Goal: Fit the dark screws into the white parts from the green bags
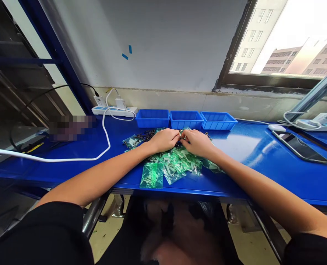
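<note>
My left hand and my right hand meet over a heap of small clear-green plastic packets on the blue table. Both hands are closed, fingertips drawn together and almost touching. Something small and dark shows at the right fingertips, too small to name. What the left fingers grip, if anything, is hidden. Behind the hands lie loose dark screw-like pieces, partly covered by my left hand. Pale small parts show inside the packets; one packet lies flat near the table's front edge.
Three blue bins stand in a row against the wall. A white power strip with a white cable sits left of them. At the right lie a phone and another power strip beside a metal post.
</note>
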### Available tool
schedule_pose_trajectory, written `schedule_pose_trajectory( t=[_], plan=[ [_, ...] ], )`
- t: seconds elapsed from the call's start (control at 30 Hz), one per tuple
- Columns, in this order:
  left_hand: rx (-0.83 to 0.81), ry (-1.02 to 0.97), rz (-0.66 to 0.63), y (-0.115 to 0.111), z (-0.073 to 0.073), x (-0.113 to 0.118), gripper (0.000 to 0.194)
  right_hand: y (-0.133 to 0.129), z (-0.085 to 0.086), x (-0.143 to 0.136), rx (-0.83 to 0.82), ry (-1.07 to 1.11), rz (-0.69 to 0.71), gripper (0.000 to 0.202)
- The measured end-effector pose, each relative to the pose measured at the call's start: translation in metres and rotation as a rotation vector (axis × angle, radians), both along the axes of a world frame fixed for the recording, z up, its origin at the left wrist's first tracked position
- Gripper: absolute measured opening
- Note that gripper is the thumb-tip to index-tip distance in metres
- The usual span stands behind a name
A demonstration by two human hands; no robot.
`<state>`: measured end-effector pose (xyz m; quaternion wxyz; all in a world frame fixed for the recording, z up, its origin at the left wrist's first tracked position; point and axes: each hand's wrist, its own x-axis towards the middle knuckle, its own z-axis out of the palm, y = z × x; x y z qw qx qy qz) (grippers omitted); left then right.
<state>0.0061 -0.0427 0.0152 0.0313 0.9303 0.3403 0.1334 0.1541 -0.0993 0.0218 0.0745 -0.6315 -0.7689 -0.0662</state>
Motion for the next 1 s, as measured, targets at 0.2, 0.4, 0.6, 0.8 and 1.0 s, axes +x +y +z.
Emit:
schedule_pose_trajectory(
  t=[0.2,0.4,0.6,0.8,1.0],
  plan=[
    [0.039,0.097,-0.072,0.0007,0.0007,0.0009,0.027,0.0006,-0.0004,0.0007,0.008,-0.016,0.009,0.016],
    [0.048,0.129,-0.026,-0.0009,0.0,0.0018,0.028,0.0008,-0.0009,0.0002,0.012,-0.016,0.011,0.018],
    [0.029,0.114,0.013,-0.0018,-0.0002,0.0009,0.025,0.0003,-0.0015,0.0004,0.024,0.011,0.004,0.016],
    [0.044,0.144,-0.014,-0.0023,0.0014,0.0016,0.027,0.0001,-0.0007,0.0001,0.009,-0.015,0.003,0.017],
    [0.053,0.125,-0.044,-0.0005,0.0005,0.0013,0.028,0.0008,-0.0003,0.0,-0.001,-0.036,0.011,0.02]
  ],
)
